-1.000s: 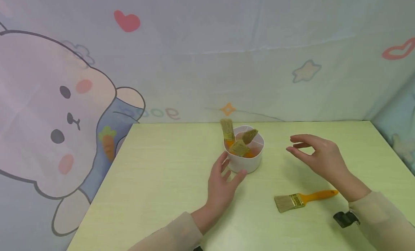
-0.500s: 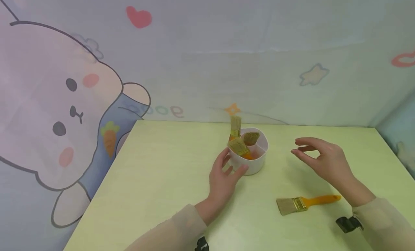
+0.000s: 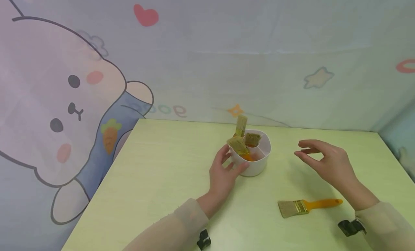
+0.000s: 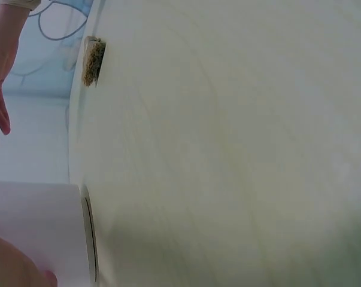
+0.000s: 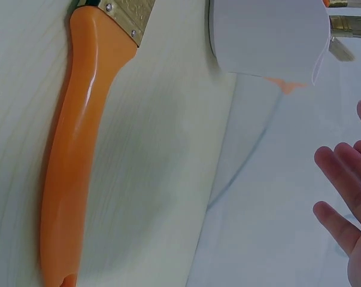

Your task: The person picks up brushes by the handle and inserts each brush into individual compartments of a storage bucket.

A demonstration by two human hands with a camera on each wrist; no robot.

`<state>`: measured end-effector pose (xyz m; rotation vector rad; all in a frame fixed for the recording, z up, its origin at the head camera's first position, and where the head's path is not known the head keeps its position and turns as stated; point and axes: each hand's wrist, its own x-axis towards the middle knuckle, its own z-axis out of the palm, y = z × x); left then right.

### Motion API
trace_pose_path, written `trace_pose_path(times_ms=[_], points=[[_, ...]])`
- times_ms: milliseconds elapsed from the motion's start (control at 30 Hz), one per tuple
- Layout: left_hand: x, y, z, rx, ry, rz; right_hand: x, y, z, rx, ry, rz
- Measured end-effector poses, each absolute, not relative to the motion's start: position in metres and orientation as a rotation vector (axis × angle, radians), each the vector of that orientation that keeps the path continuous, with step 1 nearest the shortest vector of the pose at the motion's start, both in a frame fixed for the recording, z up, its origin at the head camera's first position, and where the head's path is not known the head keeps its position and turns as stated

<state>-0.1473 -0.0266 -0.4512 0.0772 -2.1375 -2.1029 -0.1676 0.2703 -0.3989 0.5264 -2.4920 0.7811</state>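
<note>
A white round holder (image 3: 256, 168) with inner dividers stands on the table toward the back. My left hand (image 3: 223, 175) grips its near left side, thumb in front and fingers round the left wall. Three paintbrushes stick out of it bristles up: one upright at the back (image 3: 241, 125), one leaning left (image 3: 238, 146) and one in the round middle compartment (image 3: 252, 139). My right hand (image 3: 334, 162) hovers to the right of the holder, fingers bent loosely with nothing between them. Below it, another paintbrush (image 3: 319, 204) with an orange handle lies flat, bristles pointing left.
The pale yellow-green table (image 3: 155, 171) ends at a cloth backdrop (image 3: 201, 63) printed with a bear, hearts and a star. Dark wrist-camera mounts (image 3: 351, 227) sit at both sleeves.
The holder has turned clockwise under my left hand, carrying the upright brush toward the back and the front brush leftward. My right hand stays hovering. The head view has shifted slightly.
</note>
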Motion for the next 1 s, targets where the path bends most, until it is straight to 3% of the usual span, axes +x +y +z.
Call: trace_pose_path(times_ms=[1000], points=[[-0.168,-0.040,-0.456,0.017,-2.186,-2.172,-0.162,0.271,-0.397,0.457,-2.587,0.841]])
